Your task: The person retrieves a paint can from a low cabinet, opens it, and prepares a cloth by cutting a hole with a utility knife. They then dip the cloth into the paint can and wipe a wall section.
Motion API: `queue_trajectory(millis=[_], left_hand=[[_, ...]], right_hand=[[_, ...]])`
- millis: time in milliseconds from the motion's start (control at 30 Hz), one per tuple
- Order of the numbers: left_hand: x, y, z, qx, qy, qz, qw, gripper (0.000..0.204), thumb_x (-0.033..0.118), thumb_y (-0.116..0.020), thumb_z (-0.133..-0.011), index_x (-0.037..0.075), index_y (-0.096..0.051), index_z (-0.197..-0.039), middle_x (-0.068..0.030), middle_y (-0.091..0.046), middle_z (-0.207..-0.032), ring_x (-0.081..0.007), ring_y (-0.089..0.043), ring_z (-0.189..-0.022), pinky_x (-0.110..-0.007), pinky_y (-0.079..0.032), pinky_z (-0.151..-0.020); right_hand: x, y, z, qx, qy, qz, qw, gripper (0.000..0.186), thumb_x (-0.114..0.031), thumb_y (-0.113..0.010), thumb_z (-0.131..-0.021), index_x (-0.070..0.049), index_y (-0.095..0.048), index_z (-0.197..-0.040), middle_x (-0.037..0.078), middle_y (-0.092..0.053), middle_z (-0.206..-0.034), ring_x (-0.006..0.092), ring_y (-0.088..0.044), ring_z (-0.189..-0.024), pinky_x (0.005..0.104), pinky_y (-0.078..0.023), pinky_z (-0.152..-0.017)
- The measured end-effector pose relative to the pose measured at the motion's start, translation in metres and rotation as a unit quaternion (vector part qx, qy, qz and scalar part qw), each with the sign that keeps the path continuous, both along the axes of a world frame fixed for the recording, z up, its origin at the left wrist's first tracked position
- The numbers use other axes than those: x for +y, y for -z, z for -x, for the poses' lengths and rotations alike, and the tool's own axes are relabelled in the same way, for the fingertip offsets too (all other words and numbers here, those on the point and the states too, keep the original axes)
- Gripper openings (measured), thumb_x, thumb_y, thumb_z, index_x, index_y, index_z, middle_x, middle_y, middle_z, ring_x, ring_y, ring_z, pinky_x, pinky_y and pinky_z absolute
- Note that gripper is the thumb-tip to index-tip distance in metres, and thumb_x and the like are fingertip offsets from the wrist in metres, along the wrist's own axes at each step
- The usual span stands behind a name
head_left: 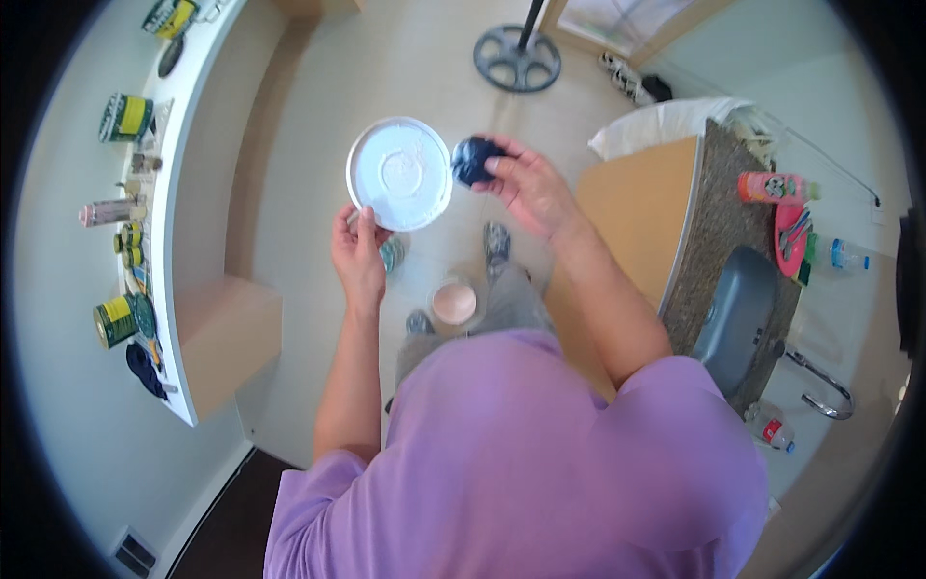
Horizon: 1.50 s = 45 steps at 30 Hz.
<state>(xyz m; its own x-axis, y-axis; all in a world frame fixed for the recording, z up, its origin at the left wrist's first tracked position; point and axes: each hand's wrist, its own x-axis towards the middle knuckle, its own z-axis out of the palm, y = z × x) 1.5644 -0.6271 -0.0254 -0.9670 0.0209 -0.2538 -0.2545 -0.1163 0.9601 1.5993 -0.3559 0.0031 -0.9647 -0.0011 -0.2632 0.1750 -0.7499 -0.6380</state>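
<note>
My left hand (360, 256) grips the lower edge of a round white bucket lid (426, 201), thumb on its face. White smears mark the lid's middle and rim. In my right hand (531, 188) is a bunched dark cloth (471, 160), pinched between thumb and fingers, right beside the lid's right edge. Whether the cloth touches the lid I cannot tell. Below, between my feet, a small round bucket (454, 304) shows a pale pinkish inside. A greenish clear container (391, 253) is partly hidden behind my left hand.
Along the left, a white shelf (183, 212) carries several green-and-yellow cans (125, 118), brushes and a dark cloth. To the right, a stone counter (687, 261) holds a grey sink (738, 314), bottles and a pink tray (791, 241). A round grey stand base (517, 72) rests on the floor ahead.
</note>
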Motion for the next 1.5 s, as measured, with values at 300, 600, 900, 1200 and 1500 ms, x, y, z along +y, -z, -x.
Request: queue_trajectory(millis=[300, 600, 900, 1200, 1500], left_hand=[[-0.142, 0.126, -0.101, -0.182, -0.075, 0.027, 0.98, 0.032, 0.021, -0.06, -0.106, -0.002, -0.048, -0.125, -0.0156, -0.066, -0.109, -0.0223, -0.071, -0.094, -0.038, -0.063, -0.081], [-0.265, 0.291, -0.314, -0.397, -0.159, 0.078, 0.9, 0.033, 0.021, -0.058, -0.107, 0.0, -0.046, -0.129, -0.016, -0.064, -0.116, -0.0245, -0.07, -0.098, -0.038, -0.062, -0.08], [-0.278, 0.367, -0.361, -0.392, -0.114, 0.101, 0.907, 0.029, 0.02, -0.057, -0.107, 0.003, -0.048, -0.13, -0.0119, -0.068, -0.111, -0.0189, -0.069, -0.098, -0.035, -0.06, -0.08], [-0.287, 0.367, -0.378, -0.394, -0.095, 0.094, 0.909, 0.028, 0.017, -0.057, -0.107, 0.003, -0.049, -0.13, -0.0118, -0.068, -0.113, -0.0181, -0.069, -0.099, -0.035, -0.06, -0.081], [-0.283, 0.368, -0.384, -0.389, -0.127, 0.07, 0.91, 0.03, 0.018, -0.053, -0.109, 0.002, -0.045, -0.133, -0.0155, -0.064, -0.122, -0.0222, -0.068, -0.106, -0.039, -0.06, -0.09]], right_hand=[[-0.063, 0.151, -0.128, -0.166, -0.024, -0.349, 0.922, 0.032, -0.005, -0.066, -0.096, -0.003, -0.066, -0.129, 0.009, -0.071, -0.114, 0.0145, -0.07, -0.094, 0.0286, -0.059, -0.076], [-0.252, 0.453, -0.244, -0.204, -0.096, -0.666, 0.711, 0.028, -0.008, -0.066, -0.088, -0.006, -0.069, -0.115, 0.019, -0.066, -0.114, 0.0399, -0.065, -0.105, 0.0468, -0.055, -0.091], [-0.263, 0.68, -0.241, -0.211, -0.19, -0.759, 0.586, 0.028, -0.011, -0.065, -0.089, -0.009, -0.07, -0.117, 0.019, -0.065, -0.118, 0.0402, -0.065, -0.112, 0.0493, -0.055, -0.093], [-0.274, 0.706, -0.251, -0.245, -0.3, -0.761, 0.521, 0.028, -0.014, -0.058, -0.093, -0.011, -0.072, -0.118, 0.019, -0.064, -0.12, 0.0367, -0.069, -0.108, 0.0498, -0.06, -0.089], [-0.267, 0.694, -0.252, -0.25, -0.263, -0.727, 0.583, 0.03, -0.01, -0.066, -0.088, -0.01, -0.073, -0.117, 0.022, -0.066, -0.118, 0.0389, -0.07, -0.104, 0.0499, -0.059, -0.089]])
